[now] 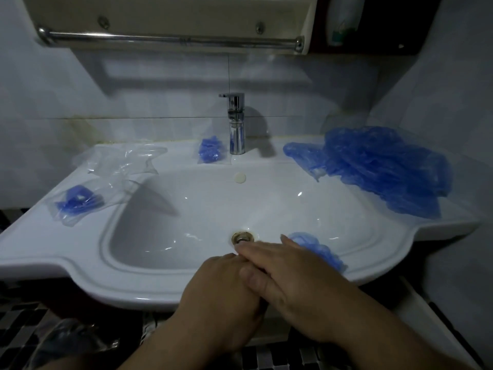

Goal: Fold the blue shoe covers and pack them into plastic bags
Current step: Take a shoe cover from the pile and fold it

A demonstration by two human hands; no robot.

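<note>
A blue shoe cover (317,248) lies on the sink's front rim, and my right hand (290,273) lies flat over its left part, fingers pointing left. My left hand (221,287) sits under the right one, fingers tucked beneath it. A loose heap of blue shoe covers (378,166) rests on the right ledge. One packed plastic bag (76,200) with a folded blue cover lies on the left ledge, another packed bag (212,150) beside the faucet. Empty clear bags (122,158) lie at the back left.
The white sink (80,265) fills the middle, with a metal drain (242,237) just beyond my fingertips and a chrome faucet (236,124) at the back. A towel bar (165,40) hangs above. Crumpled clear plastic (66,340) lies on the tiled floor, lower left.
</note>
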